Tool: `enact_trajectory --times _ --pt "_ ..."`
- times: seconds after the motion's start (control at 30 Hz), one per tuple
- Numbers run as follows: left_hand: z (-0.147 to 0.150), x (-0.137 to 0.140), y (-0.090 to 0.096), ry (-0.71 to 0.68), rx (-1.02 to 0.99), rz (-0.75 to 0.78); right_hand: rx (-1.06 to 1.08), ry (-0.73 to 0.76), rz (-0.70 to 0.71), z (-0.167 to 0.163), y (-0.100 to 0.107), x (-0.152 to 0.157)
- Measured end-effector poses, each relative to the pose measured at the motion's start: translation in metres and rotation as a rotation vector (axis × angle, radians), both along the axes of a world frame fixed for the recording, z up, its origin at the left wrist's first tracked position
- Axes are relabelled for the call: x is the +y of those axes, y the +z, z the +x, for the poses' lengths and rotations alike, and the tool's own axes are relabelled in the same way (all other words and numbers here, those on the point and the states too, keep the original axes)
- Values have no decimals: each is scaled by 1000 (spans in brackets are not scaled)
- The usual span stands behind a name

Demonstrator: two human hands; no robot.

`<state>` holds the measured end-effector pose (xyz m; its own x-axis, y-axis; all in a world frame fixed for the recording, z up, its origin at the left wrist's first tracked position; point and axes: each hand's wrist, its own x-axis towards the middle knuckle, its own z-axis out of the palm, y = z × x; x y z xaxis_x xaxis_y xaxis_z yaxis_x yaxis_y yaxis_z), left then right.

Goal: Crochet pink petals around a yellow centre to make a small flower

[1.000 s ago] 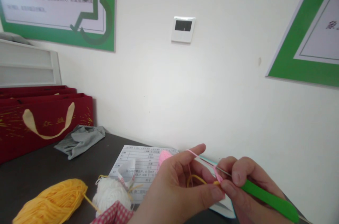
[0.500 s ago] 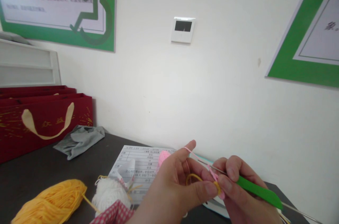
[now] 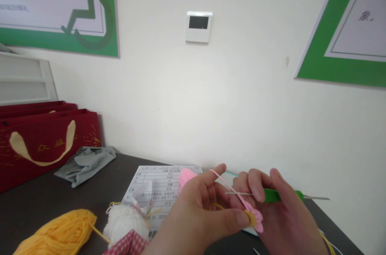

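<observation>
My left hand [image 3: 208, 214] pinches a small crocheted piece [image 3: 255, 216], pink with a yellow centre, between thumb and fingers. Pink yarn [image 3: 221, 178] runs from the raised left index finger down to the piece. My right hand [image 3: 277, 202] is closed around the green handle of a crochet hook [image 3: 271, 196]. The hook's metal tip points left and meets the pink yarn just above the crocheted piece; its other metal end sticks out to the right. Behind the left hand, a ball of pink yarn [image 3: 186, 175] is partly hidden.
On the dark table [image 3: 120, 178] lie a printed sheet [image 3: 169, 172], a yellow yarn skein [image 3: 57, 233] and a white yarn ball [image 3: 125, 223]. A grey cloth [image 3: 86, 162] and red gift bags [image 3: 84, 130] stand left. A white wall [image 3: 241, 106] rises behind the table.
The right hand has turned and lifted, bringing the hook from a downward slant to nearly level. More of the crocheted piece shows now. The camera view has shifted slightly right.
</observation>
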<state>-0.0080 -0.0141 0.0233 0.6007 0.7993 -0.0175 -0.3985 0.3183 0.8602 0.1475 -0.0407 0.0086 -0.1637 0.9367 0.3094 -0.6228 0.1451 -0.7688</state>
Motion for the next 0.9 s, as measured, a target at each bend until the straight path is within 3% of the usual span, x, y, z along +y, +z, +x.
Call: enact_trajectory --times 0.1,0.3,0.53,0.9 --pt "4 -3 -6 11 93 71 85 88 -51 0 -1 3" --pt "5 -11 -7 6 175 207 52 84 -41 5 1 7" --pt "4 -16 0 64 256 289 -193 -225 61 17 13 -10" --pt "10 -21 4 215 264 410 -373 -471 243 18 23 -24"
